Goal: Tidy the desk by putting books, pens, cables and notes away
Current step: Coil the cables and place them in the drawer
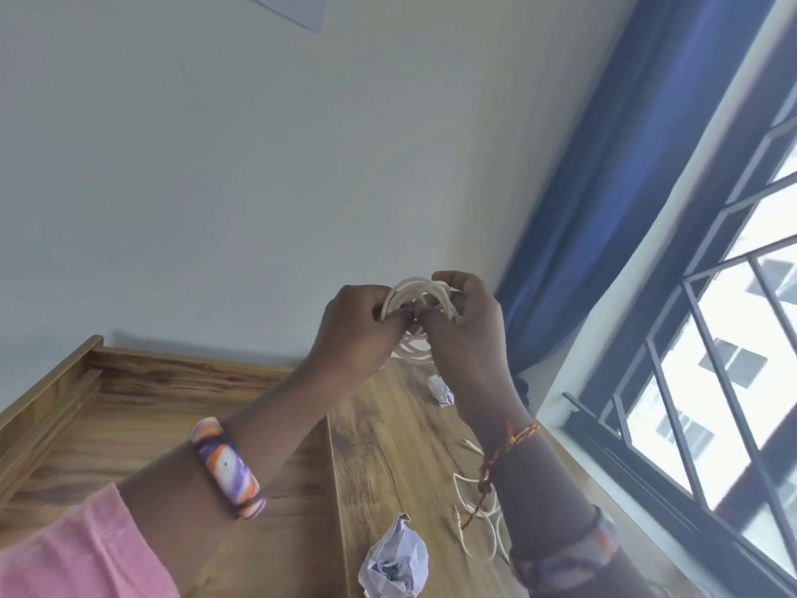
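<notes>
The pale wall (258,187) filled most of what I could see, with a blue curtain (604,166) hanging down its right side next to a barred window (711,360). Below them ran the wooden worktop (388,446), with a raised wooden tray or drawer section (129,403) on its left part.

The person held both hands up above the worktop, close together in front of the wall. The left hand (353,330) and the right hand (465,330) each had their fingers (453,280) curled round a coiled white cable (416,295), its loops bunched between the two hands and a few hanging just beneath them. A wide purple and orange bangle (228,468) sat on the left forearm and a thin braided string (509,442) on the right wrist.

On the worktop lay a crumpled paper ball (394,563) nearest the person, a second white cable (478,524) loose just beside it under the right forearm, and a smaller crumpled paper (442,390) farther back, near the curtain.
</notes>
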The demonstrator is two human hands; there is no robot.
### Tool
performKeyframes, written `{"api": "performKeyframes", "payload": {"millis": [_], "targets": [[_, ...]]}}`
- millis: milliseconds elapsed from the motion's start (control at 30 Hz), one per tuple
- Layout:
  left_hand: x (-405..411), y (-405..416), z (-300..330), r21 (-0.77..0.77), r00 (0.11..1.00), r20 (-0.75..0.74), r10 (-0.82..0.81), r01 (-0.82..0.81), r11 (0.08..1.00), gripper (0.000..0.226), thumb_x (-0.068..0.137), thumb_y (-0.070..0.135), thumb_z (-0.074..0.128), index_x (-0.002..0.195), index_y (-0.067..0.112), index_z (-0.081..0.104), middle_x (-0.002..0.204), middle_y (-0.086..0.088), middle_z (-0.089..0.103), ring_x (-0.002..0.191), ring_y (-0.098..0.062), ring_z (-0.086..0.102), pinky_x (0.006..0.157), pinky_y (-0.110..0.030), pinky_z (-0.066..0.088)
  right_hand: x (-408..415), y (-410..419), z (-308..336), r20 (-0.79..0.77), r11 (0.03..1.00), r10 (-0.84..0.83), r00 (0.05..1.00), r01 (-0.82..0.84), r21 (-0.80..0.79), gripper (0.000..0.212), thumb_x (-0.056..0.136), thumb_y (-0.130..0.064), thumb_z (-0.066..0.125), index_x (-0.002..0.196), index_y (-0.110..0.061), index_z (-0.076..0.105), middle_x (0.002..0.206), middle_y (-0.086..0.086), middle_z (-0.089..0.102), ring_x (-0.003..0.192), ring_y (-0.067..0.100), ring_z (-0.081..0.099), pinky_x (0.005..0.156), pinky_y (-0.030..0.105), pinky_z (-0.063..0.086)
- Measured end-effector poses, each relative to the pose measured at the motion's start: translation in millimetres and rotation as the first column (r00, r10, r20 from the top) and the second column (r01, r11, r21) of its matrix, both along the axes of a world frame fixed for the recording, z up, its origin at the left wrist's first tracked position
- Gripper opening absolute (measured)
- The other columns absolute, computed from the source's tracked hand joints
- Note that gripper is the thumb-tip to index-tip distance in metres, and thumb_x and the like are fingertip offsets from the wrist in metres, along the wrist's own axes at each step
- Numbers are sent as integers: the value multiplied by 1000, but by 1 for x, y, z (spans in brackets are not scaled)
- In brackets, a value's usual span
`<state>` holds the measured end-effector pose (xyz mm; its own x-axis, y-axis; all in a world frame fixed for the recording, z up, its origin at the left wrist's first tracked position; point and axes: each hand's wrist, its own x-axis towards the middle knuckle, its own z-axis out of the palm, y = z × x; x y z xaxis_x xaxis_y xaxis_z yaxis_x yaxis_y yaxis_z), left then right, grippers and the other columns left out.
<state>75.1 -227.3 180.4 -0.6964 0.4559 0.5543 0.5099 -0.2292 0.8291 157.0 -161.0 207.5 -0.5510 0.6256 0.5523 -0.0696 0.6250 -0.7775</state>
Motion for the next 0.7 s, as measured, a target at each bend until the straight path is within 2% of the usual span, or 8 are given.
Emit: {"api": "performKeyframes", "payload": {"millis": [100,167,233,433,500,567,633,700], "targets": [[7,-7,4,150,985,164,-44,19,988,33,61,27,74,76,-1,70,73,-30,64,63,-16,53,63,-30,41,2,0,2,6,995,-78,997,78,64,27,83,-5,59,103,-22,52,95,-2,62,84,12,59,66,18,46],[10,-12,9,221,959,245,-143,88,971,19,65,4,78,81,0,71,72,-19,69,64,-18,61,64,-28,49,5,2,4,-2,997,3,1000,-3,-80,22,85,-1,57,101,-15,52,88,2,63,76,14,60,60,20,48],[14,-16,12,239,943,257,-213,151,959,21,66,-5,76,85,2,71,79,-14,72,68,-19,67,68,-24,54,8,3,5,-45,960,110,993,-118,-253,22,85,2,57,106,-5,53,83,8,62,72,19,62,56,24,50],[11,-22,20,-28,973,86,-214,217,976,24,71,-9,69,83,12,74,83,-5,75,79,-15,70,71,-14,53,13,5,1,-62,927,195,979,-205,-314,28,81,16,48,101,-3,53,74,5,62,54,6,62,45,16,47],[4,-25,22,-148,965,120,-234,251,957,21,71,-4,71,83,13,74,87,-8,75,87,-17,69,82,-19,50,14,7,0,22,945,195,981,-182,-273,28,81,11,52,103,-7,55,79,5,63,64,11,63,51,18,49],[-4,-28,20,-170,898,300,-321,382,908,17,67,0,72,83,7,74,91,-13,73,92,-24,64,93,-28,44,15,11,1,161,978,166,973,-142,-150,34,80,4,58,109,-12,53,89,5,63,73,16,62,59,24,52],[-8,-28,15,-38,714,559,-422,531,846,10,60,5,70,69,5,74,79,-11,71,79,-22,62,89,-30,43,16,13,5,282,995,69,957,-86,46,52,74,-4,67,120,-18,47,100,2,59,82,20,61,67,30,53],[-10,-27,9,67,580,680,-448,559,826,7,56,10,67,58,7,74,68,-5,72,71,-16,63,87,-27,44,16,15,5,299,962,-46,953,-38,271,67,70,-9,72,128,-22,41,111,-2,50,91,18,58,72,29,49]]}}
